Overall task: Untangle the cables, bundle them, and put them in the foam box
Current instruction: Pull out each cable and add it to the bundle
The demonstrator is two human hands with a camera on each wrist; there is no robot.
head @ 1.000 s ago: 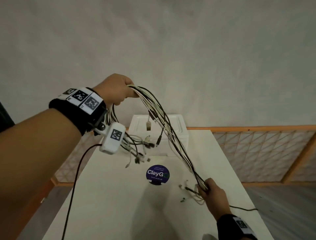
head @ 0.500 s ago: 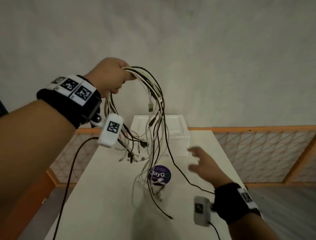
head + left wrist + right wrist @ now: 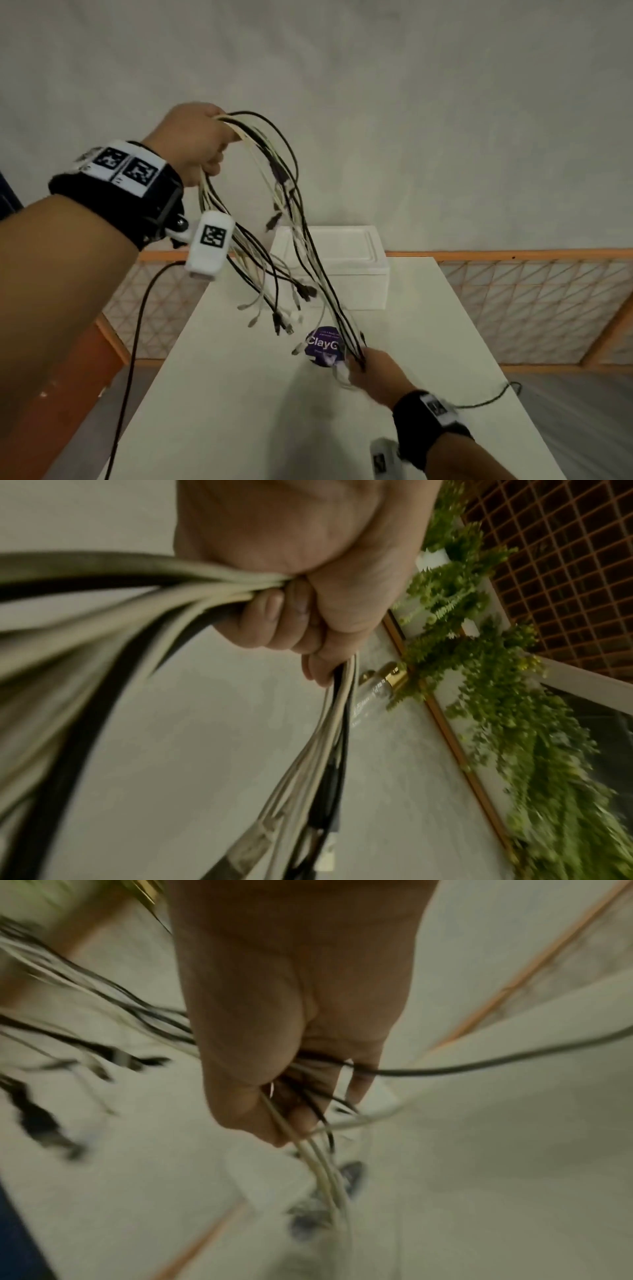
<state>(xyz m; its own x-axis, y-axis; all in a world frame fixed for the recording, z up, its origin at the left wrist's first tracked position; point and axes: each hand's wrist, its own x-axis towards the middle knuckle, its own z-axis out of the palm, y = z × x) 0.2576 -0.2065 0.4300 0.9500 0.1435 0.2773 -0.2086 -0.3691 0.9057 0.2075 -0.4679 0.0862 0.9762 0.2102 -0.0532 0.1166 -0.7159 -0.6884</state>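
Observation:
A bunch of black and white cables [image 3: 291,219] arches through the air above the white table [image 3: 239,394]. My left hand [image 3: 198,140] is raised high and grips the bunch at its folded top; in the left wrist view the fingers [image 3: 274,620] are curled tight round the cables [image 3: 143,593]. Low near the table, my right hand [image 3: 370,370] grips the long strands; the right wrist view shows the cables [image 3: 308,1093] running through the closed fist [image 3: 281,1047]. Short ends with plugs [image 3: 284,318] dangle freely. The white foam box [image 3: 346,270], lid on, stands at the table's far end.
A round purple sticker [image 3: 323,346] lies on the table right by my right hand. An orange lattice fence [image 3: 513,301] runs behind and beside the table. Thin black wrist-camera leads [image 3: 137,325] hang from both arms.
My right hand, open and off the cables half a second ago, has reached in and taken hold of the hanging strands low down, pulling them taut. The left hand stays raised.

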